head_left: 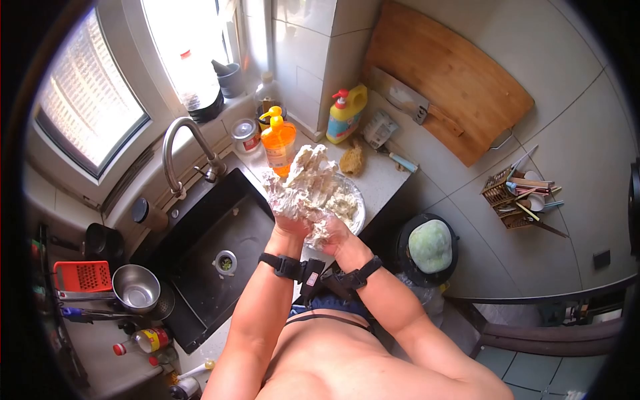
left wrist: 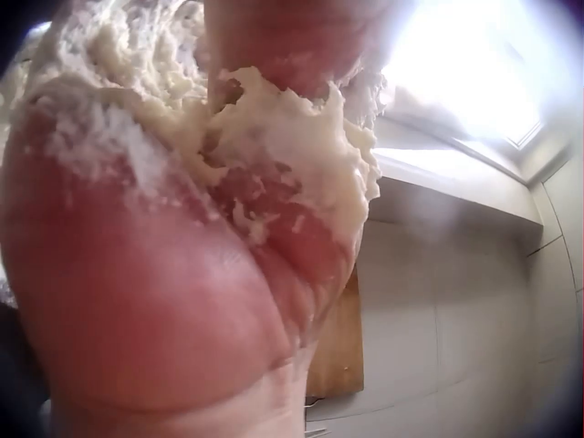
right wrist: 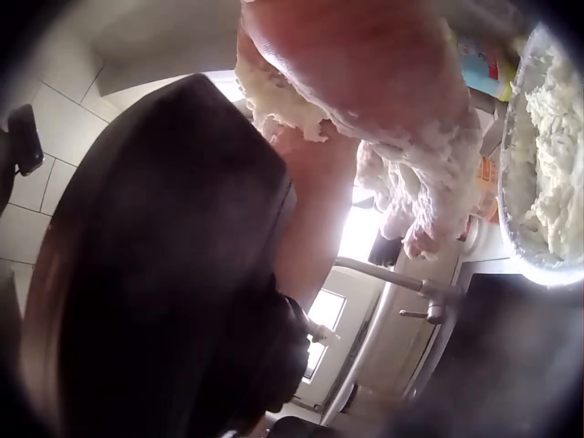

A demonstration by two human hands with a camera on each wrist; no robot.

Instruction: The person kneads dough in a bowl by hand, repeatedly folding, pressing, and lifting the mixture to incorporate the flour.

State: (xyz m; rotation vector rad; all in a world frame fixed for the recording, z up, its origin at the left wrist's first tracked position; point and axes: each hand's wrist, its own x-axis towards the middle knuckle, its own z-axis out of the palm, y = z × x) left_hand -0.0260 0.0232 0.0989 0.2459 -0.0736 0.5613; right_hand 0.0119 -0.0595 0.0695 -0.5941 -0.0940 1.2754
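Wet, sticky white dough (head_left: 307, 175) clings in ragged lumps to both hands, which meet over a white bowl (head_left: 362, 217). My left hand (head_left: 291, 215) reaches upward with thick dough over its fingers, hiding much of their shape. In the left wrist view, dough (left wrist: 292, 137) sticks to the palm. My right hand (head_left: 335, 235) lies against the left hand near its heel, with more dough between them; its fingers are mostly hidden. Rough dough (right wrist: 558, 155) also fills the bowl in the right wrist view.
A black sink (head_left: 243, 200) with a faucet (head_left: 175, 150) lies at left. An orange pump bottle (head_left: 279, 143), yellow bottle (head_left: 347, 117) and sponge (head_left: 351, 160) stand behind the bowl. A cleaver (head_left: 400, 97) and cutting board (head_left: 447, 73) are at the back right. A green melon (head_left: 430, 247) sits right.
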